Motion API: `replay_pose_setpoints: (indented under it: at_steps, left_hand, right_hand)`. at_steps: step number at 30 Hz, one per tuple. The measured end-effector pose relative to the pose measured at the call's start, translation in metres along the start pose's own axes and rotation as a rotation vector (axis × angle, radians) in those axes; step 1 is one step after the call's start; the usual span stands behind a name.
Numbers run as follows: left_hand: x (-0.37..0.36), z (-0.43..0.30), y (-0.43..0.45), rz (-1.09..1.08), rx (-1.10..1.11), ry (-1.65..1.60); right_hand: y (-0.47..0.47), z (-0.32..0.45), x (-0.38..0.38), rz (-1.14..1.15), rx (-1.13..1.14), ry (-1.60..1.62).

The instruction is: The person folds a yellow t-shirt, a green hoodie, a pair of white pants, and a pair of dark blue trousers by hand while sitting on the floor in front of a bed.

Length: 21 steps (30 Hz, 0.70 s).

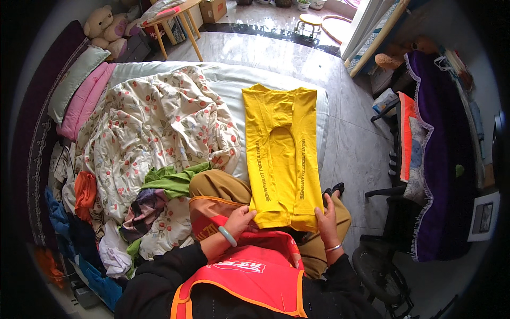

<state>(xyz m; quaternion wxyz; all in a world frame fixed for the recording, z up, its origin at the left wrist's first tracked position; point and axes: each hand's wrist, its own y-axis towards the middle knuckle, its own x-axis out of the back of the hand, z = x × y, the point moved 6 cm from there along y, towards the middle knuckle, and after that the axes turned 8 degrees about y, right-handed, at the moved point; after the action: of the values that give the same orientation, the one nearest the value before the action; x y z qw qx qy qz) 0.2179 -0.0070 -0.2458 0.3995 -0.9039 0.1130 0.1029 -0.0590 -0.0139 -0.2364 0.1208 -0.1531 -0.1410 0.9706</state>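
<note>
A yellow garment with dark printed writing (282,159) lies on the pale bed sheet, its sides folded inward over the middle, its near end over my lap. My left hand (242,220), with a pale green bangle at the wrist, pinches the garment's near left corner. At the near right corner, my right hand (326,219) grips the edge between thumb and fingers; a silver bracelet is on that wrist. The fingertips under the cloth are partly hidden.
Left of the garment lies a cherry-print quilt (159,115), with a green cloth (173,181) and several crumpled clothes nearby. Pillows (77,83) rest at the far left. A wooden-legged table (175,12) stands beyond the bed; chairs and a purple-covered surface (446,159) are at the right.
</note>
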Motion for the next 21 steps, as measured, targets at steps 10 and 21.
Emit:
replay_pose_setpoints:
  at_steps: [10,21]
  left_hand:
    - [-0.012,0.006,-0.034,0.25,0.244,-0.143]
    - [0.017,-0.165,0.062,0.428,0.022,-0.708]
  right_hand:
    - [-0.019,0.014,0.005,0.19,-0.385,-0.05]
    - [0.158,0.115,-0.081,0.524,-0.26,0.41]
